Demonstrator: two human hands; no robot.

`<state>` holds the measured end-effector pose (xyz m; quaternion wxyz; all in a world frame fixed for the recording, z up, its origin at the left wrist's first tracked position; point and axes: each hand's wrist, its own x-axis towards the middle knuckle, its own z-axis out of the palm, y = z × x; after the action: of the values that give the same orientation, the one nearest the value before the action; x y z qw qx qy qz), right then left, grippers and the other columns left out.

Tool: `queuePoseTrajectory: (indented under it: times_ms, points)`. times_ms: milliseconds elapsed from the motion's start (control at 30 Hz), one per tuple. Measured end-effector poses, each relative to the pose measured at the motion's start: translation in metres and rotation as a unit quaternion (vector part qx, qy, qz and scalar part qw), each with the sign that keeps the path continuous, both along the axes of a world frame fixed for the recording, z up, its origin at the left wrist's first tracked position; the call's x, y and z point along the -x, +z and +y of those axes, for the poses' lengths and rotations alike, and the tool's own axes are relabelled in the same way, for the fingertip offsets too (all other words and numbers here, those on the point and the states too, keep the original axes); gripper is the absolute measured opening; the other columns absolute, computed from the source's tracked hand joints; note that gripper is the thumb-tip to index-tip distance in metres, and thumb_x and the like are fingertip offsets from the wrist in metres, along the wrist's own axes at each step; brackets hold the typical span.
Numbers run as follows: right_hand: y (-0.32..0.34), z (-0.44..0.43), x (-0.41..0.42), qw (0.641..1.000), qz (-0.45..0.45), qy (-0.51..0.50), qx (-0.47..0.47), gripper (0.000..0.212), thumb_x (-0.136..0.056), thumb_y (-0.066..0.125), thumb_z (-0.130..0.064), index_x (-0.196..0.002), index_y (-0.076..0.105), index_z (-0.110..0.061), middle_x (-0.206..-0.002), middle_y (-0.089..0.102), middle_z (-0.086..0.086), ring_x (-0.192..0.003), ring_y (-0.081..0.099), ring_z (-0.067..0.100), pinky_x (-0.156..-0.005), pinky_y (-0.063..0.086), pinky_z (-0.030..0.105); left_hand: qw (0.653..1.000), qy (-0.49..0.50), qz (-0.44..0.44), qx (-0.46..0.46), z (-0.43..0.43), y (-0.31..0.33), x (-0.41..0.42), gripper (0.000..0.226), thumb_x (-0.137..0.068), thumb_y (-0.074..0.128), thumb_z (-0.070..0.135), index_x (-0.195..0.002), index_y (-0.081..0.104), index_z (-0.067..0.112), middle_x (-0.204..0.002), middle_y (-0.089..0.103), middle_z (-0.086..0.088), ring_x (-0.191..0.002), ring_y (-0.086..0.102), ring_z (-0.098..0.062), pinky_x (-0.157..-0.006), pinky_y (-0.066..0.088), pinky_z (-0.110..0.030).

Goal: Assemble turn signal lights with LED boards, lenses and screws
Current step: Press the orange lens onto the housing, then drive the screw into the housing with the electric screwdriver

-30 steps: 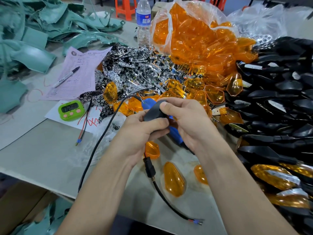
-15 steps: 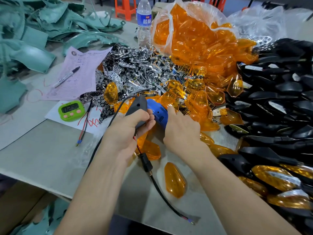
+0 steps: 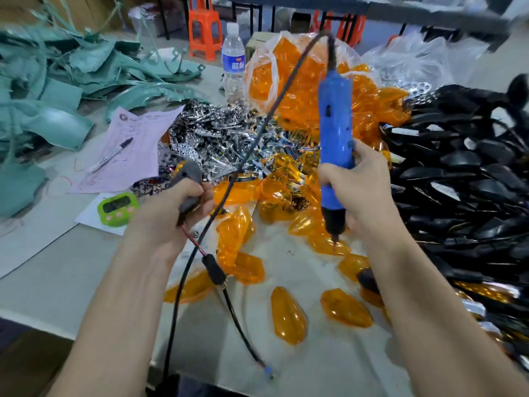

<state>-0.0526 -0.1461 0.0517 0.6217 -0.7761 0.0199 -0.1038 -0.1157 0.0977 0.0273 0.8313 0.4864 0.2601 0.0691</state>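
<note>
**Screwdriver up, housing swung out to the left**

The blue screwdriver (image 3: 334,124) is off the table. Half a second back it lay flat under the right hand; now it stands upright, bit down. The right hand (image 3: 356,181) is wrapped round its lower barrel. The bit hangs over the loose lenses (image 3: 287,315); whether it touches one, I cannot tell. At nine o'clock from it, the left hand (image 3: 169,216) has drawn apart and grips one grey turn signal housing (image 3: 187,177), fingers curled round it. Its wire lead (image 3: 213,269) trails to six o'clock, tip near the table's near edge. The screwdriver's cord (image 3: 257,138) loops between the two hands.

Counts: one screwdriver, one housing in hand, two lenses lying flat and apart at six o'clock, and more overlapping behind them. There's one green timer (image 3: 117,209) at nine, one marker (image 3: 111,154) on one pink form (image 3: 137,133) at ten, and one water bottle (image 3: 233,61) at twelve.

Room: bare table (image 3: 57,276) at seven and eight, out to the near edge. Three o'clock is walled by the heap of black housings (image 3: 458,181), and eleven by the chrome parts heap (image 3: 217,138).

Containers: a clear bag (image 3: 263,61) at twelve is stuffed with amber lenses. A second clear bag (image 3: 415,58) at one shows chrome pieces low down.
</note>
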Motion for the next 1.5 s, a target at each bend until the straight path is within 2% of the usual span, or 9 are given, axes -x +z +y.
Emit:
queuePoseTrajectory:
  times_ms: [100,233,333,467,567,667,800,1167,1500]
  points:
    - [-0.003,0.004,-0.003,0.954,0.023,-0.028,-0.298,0.033,-0.078,0.053,0.017,-0.095,0.057,-0.011,-0.08,0.058,0.008,-0.067,0.053,0.024,-0.064,0.048,0.033,0.999,-0.035,0.04,0.012,-0.026,-0.015,-0.002,0.019,-0.097,0.054,-0.003,-0.083,0.065,0.001,-0.065,0.072,-0.003,-0.056,0.07,-0.007,-0.051,0.058,-0.018]
    - [-0.003,0.002,-0.006,0.861,0.06,-0.055,-0.502,0.02,-0.089,0.047,0.008,-0.081,0.051,-0.009,-0.064,0.054,0.005,-0.057,0.053,0.02,-0.058,0.049,0.029,0.994,-0.087,0.064,-0.021,-0.05,-0.032,0.002,0.014,-0.093,0.058,-0.005,-0.084,0.068,0.0,-0.069,0.072,-0.004,-0.056,0.069,-0.009,-0.05,0.059,-0.021]
    - [-0.003,0.003,-0.008,0.859,0.063,-0.034,-0.507,0.023,-0.093,0.052,0.003,-0.076,0.047,-0.012,-0.058,0.047,0.003,-0.051,0.047,0.017,-0.051,0.046,0.025,0.99,-0.065,0.079,-0.093,-0.067,-0.046,0.009,0.007,-0.083,0.068,-0.007,-0.088,0.069,-0.002,-0.071,0.07,-0.009,-0.055,0.068,-0.014,-0.05,0.057,-0.025]
    - [0.0,0.007,-0.008,0.849,0.008,0.012,-0.528,0.021,-0.094,0.052,0.007,-0.086,0.05,-0.012,-0.067,0.046,0.007,-0.051,0.049,0.019,-0.052,0.047,0.028,0.976,-0.092,0.109,-0.167,-0.09,-0.058,0.024,0.04,-0.059,0.075,0.018,-0.097,0.066,0.008,-0.07,0.073,-0.006,-0.059,0.072,-0.017,-0.052,0.055,-0.028]
    - [0.0,0.009,-0.006,0.854,-0.026,0.02,-0.519,0.02,-0.091,0.053,0.009,-0.088,0.054,-0.011,-0.067,0.05,0.008,-0.054,0.052,0.019,-0.053,0.05,0.03,0.967,-0.094,0.126,-0.2,-0.094,-0.06,0.028,0.045,-0.051,0.075,0.027,-0.094,0.067,0.015,-0.071,0.074,-0.004,-0.062,0.073,-0.018,-0.05,0.052,-0.024]
    - [-0.001,0.012,-0.001,0.869,-0.049,0.021,-0.491,0.017,-0.083,0.057,0.006,-0.088,0.056,-0.011,-0.067,0.051,0.008,-0.055,0.052,0.02,-0.055,0.05,0.031,0.958,-0.088,0.134,-0.236,-0.098,-0.06,0.03,0.043,-0.051,0.074,0.031,-0.091,0.068,0.016,-0.073,0.076,-0.003,-0.073,0.076,-0.022,-0.07,0.063,-0.04]
    - [-0.003,0.015,0.003,0.871,-0.068,0.021,-0.487,0.017,-0.078,0.058,0.004,-0.089,0.055,-0.008,-0.068,0.049,0.01,-0.055,0.051,0.022,-0.056,0.048,0.033,0.963,-0.083,0.138,-0.216,-0.1,-0.059,0.027,0.043,-0.054,0.073,0.031,-0.092,0.068,0.011,-0.064,0.072,0.0,-0.061,0.069,-0.017,-0.076,0.06,-0.043]
    - [0.005,0.023,0.013,0.892,-0.214,-0.013,-0.399,0.023,-0.077,0.057,0.009,-0.094,0.052,-0.006,-0.059,0.051,0.008,-0.053,0.05,0.029,-0.06,0.048,0.04,0.963,-0.003,0.164,-0.216,-0.117,-0.05,0.009,0.033,-0.062,0.078,0.031,-0.091,0.065,0.019,-0.062,0.074,0.003,-0.067,0.075,-0.017,-0.081,0.064,-0.049]
    - [0.007,0.028,0.012,0.894,-0.211,-0.014,-0.394,0.025,-0.075,0.059,0.009,-0.092,0.053,-0.008,-0.059,0.053,0.005,-0.052,0.052,0.028,-0.06,0.049,0.04,0.961,-0.009,0.159,-0.226,-0.115,-0.047,0.008,0.049,-0.055,0.073,0.038,-0.098,0.067,0.017,-0.064,0.075,0.006,-0.062,0.075,-0.01,-0.075,0.065,-0.042]
